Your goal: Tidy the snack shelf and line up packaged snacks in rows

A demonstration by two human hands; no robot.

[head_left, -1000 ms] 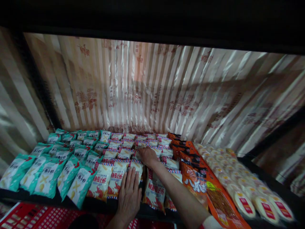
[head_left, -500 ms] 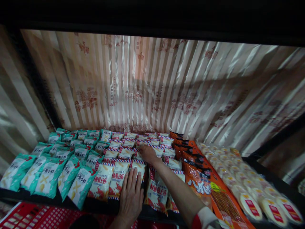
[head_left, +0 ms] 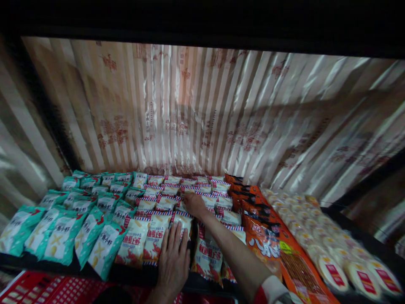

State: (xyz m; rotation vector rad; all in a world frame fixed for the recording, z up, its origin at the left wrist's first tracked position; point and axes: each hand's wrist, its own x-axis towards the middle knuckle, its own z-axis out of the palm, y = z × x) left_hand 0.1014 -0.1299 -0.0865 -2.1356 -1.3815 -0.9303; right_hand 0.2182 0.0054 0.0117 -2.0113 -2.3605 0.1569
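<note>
My left hand (head_left: 174, 257) lies flat with fingers stretched over a white, red and blue snack bag (head_left: 182, 219) in the front row. Further back, my right hand (head_left: 194, 204) reaches among the same kind of bags, its fingers curled at the top of a snack bag (head_left: 190, 188). Part of that bag is behind the fingers. To the right of my left hand, another such bag (head_left: 207, 255) leans at the shelf's front, partly behind my right forearm.
Teal snack bags (head_left: 63, 236) stand in rows at left. Orange packets (head_left: 259, 240) and round pale packaged items (head_left: 332, 270) fill the right. A red basket (head_left: 53, 287) sits below the shelf edge. A striped sheet (head_left: 190, 114) hangs behind, under a dark upper beam (head_left: 202, 29).
Both hands keep almost the same place, the left on the front bag and the right among the rows behind. The view has shifted very slightly.
</note>
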